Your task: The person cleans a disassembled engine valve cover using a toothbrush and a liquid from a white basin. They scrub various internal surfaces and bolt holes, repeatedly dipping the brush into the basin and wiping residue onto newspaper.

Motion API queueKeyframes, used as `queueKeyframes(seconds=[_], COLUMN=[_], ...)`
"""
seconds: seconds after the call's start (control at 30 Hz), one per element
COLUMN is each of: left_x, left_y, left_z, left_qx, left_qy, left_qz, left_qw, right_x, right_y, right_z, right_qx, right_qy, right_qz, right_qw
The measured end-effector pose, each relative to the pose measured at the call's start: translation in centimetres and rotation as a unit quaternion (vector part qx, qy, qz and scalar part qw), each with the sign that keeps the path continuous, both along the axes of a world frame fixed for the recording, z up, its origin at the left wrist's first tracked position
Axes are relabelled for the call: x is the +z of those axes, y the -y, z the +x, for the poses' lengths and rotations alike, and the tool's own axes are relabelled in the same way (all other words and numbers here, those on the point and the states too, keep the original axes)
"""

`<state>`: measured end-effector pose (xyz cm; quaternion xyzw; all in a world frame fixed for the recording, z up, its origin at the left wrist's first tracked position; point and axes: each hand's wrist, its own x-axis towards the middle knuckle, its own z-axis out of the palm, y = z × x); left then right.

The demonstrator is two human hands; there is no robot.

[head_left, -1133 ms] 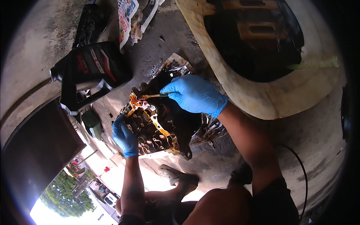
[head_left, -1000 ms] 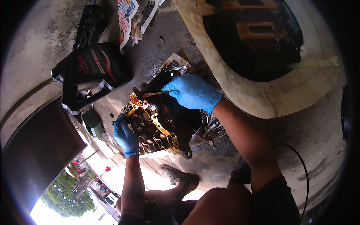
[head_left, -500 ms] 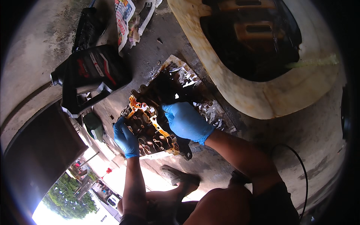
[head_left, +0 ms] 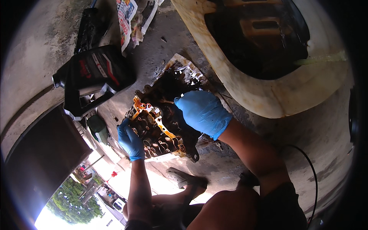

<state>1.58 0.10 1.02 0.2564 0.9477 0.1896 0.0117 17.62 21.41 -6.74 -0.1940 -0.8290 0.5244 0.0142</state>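
Slanting down rightward runs the engine part's [head_left: 150,135] amber ridge [head_left: 165,129].

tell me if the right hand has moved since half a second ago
Yes: the right hand has shifted a little up and to the right in the picture, nearer the stained pale container, which serves as the fixed reference.

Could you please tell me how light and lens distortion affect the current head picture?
Head view: glare whites out areas around the leafy green tree; also head view: the dark, oily metal engine part loses detail in shadow near the blue-gloved right hand; again head view: edges bow toward a black rim.
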Motion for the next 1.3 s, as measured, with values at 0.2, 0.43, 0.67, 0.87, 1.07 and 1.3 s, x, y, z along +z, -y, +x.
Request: queueKeyframes(seconds=[0.2, 0.43, 0.67, 0.87, 1.07, 1.3], left_x=[-0.2, -0.2, -0.3, -0.3, -0.2, -0.1], left_y=[0.6, 0.6, 0.8, 0.7, 0.7, 0.5], left_z=[-0.2, -0.3, -0.4, -0.4, -0.3, -0.3], left_qx=[-0.009, -0.015, -0.014, -0.012, -0.007, -0.013], left_qy=[-0.013, -0.018, -0.016, -0.021, -0.002, 0.009], left_qz=[-0.010, -0.008, -0.012, -0.012, -0.010, 0.008], left_qw=[1.000, 1.000, 1.000, 1.000, 1.000, 1.000], right_x=[-0.4, 0.0, -1.1, -1.3, -1.1, -0.7], right_y=[-2.3, -4.9, -4.1, -2.9, -0.4, 1.0], right_z=[-0.9, -2.0, -1.3, 0.3, 4.1, 3.3], right_qx=[0.005, 0.062, 0.044, 0.020, -0.070, -0.037], right_qy=[-0.111, -0.048, -0.007, -0.009, 0.078, 0.007], right_qz=[0.036, 0.086, 0.037, 0.087, 0.200, -0.026], right_qw=[0.993, 0.993, 0.998, 0.996, 0.974, 0.999])
